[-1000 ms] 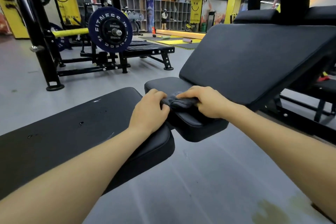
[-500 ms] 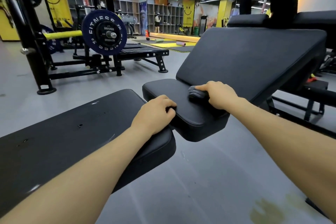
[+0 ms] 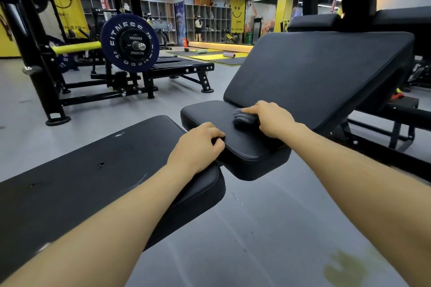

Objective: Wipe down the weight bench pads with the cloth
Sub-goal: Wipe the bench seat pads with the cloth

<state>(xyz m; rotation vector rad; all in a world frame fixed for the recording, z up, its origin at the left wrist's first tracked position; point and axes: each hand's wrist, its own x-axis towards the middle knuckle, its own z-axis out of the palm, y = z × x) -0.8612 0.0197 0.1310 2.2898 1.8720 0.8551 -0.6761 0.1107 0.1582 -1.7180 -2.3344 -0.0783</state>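
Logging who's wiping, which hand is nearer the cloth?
Right. The right hand holds the cloth on the seat pad; the left hand grips that pad's near edge, apart from it.

left hand: bare, no glove | right hand: bare | forearms: unsleeved

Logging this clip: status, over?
Right hand grips cloth on seat pad. Left hand holds pad's near edge. Nothing in the way.
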